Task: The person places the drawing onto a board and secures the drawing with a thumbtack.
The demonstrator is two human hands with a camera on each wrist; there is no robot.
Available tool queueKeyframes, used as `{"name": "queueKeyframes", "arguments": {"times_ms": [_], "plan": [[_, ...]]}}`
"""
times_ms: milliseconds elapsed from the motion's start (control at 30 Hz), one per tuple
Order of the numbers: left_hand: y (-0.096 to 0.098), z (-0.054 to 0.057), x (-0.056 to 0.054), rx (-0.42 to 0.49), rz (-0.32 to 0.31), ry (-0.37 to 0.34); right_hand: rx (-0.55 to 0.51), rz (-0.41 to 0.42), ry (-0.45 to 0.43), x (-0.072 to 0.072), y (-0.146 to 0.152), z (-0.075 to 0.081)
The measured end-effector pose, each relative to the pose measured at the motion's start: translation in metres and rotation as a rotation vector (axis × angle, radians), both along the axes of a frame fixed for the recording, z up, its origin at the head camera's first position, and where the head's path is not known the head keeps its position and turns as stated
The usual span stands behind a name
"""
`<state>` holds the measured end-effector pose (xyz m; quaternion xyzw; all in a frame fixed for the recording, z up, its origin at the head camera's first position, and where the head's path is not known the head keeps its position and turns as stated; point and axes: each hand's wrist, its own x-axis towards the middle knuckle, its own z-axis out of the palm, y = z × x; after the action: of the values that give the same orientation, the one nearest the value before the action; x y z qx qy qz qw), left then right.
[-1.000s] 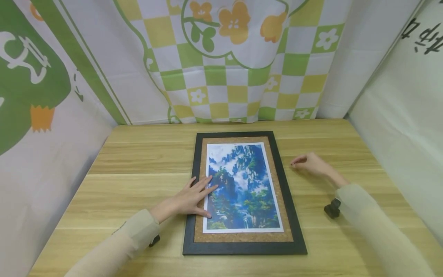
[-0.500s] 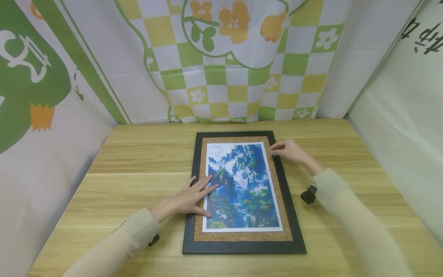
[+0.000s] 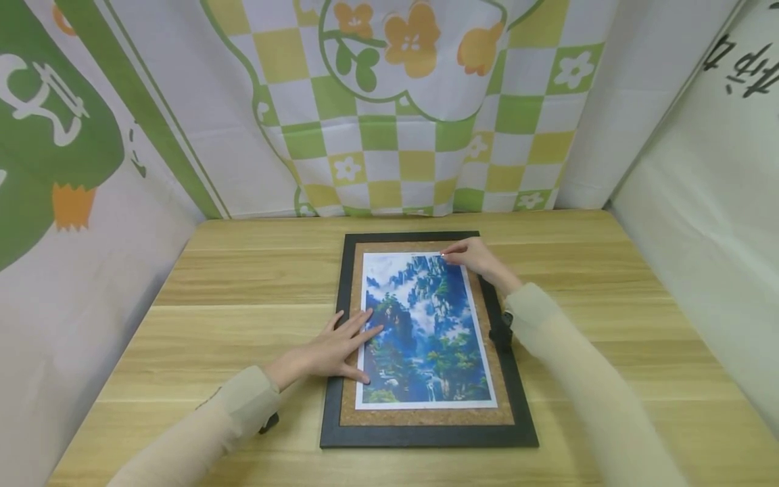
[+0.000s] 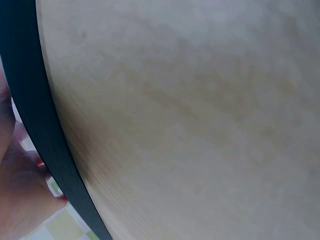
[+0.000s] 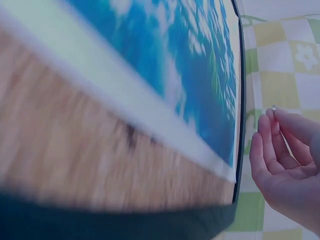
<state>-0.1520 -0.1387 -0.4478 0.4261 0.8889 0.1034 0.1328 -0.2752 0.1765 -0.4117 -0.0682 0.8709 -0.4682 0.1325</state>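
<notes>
A printed mountain landscape (image 3: 420, 338) on white-edged paper lies on a cork board (image 3: 426, 417) with a black frame (image 3: 426, 437). My left hand (image 3: 328, 353), fingers spread, rests across the frame's left side and the paper's left edge. Over the paper's top right part, my right hand (image 3: 477, 259) pinches a small shiny pin-like piece (image 5: 273, 107) between thumb and index finger. In the right wrist view only its pale tip shows; the rest is hidden by the fingers. The left wrist view catches part of the left hand (image 4: 22, 195) beyond the black frame.
The frame lies on a wood-grain table (image 3: 243, 270). Behind it hangs a checked cloth (image 3: 389, 155) with flowers. Printed white cloth panels stand along the left (image 3: 152, 237) and right (image 3: 700, 237) sides. A dark wrist camera (image 3: 501, 331) hangs below the right sleeve, over the frame's right side.
My right hand has moved left and away from me, from the table right of the frame to over the paper's top, still pinching the small piece. The left hand has stayed put.
</notes>
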Motion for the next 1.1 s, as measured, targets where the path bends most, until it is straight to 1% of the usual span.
{"name": "queueKeyframes", "arguments": {"times_ms": [33, 167, 267, 400, 467, 533, 633, 700, 767, 1100], "plan": [[0.000, 0.000, 0.000, 0.001, -0.001, 0.002, -0.031, -0.010, -0.012, -0.001, -0.004, -0.001], [0.001, 0.002, 0.001, 0.000, -0.004, 0.006, -0.076, -0.067, -0.051, -0.007, -0.020, -0.005], [0.001, 0.003, 0.001, -0.002, -0.005, 0.006, -0.082, -0.109, -0.073, -0.011, -0.032, -0.009], [0.001, 0.002, 0.000, -0.009, -0.005, 0.008, -0.129, -0.119, -0.066, -0.014, -0.043, -0.014], [0.001, 0.002, 0.000, -0.009, -0.005, 0.007, -0.120, -0.130, -0.044, -0.015, -0.047, -0.017], [0.001, 0.001, -0.001, -0.007, -0.006, 0.007, -0.085, -0.165, -0.017, -0.017, -0.051, -0.019], [0.001, 0.001, -0.001, -0.008, -0.007, 0.007, -0.057, -0.221, -0.003, -0.020, -0.057, -0.022], [0.001, 0.000, -0.001, -0.010, -0.007, 0.009, -0.056, -0.242, -0.008, -0.022, -0.059, -0.023], [0.001, -0.001, -0.001, -0.012, -0.004, 0.010, -0.080, -0.236, -0.016, -0.023, -0.061, -0.025], [0.000, -0.002, -0.002, -0.023, 0.003, 0.008, -0.057, -0.247, -0.002, -0.025, -0.067, -0.031]]}}
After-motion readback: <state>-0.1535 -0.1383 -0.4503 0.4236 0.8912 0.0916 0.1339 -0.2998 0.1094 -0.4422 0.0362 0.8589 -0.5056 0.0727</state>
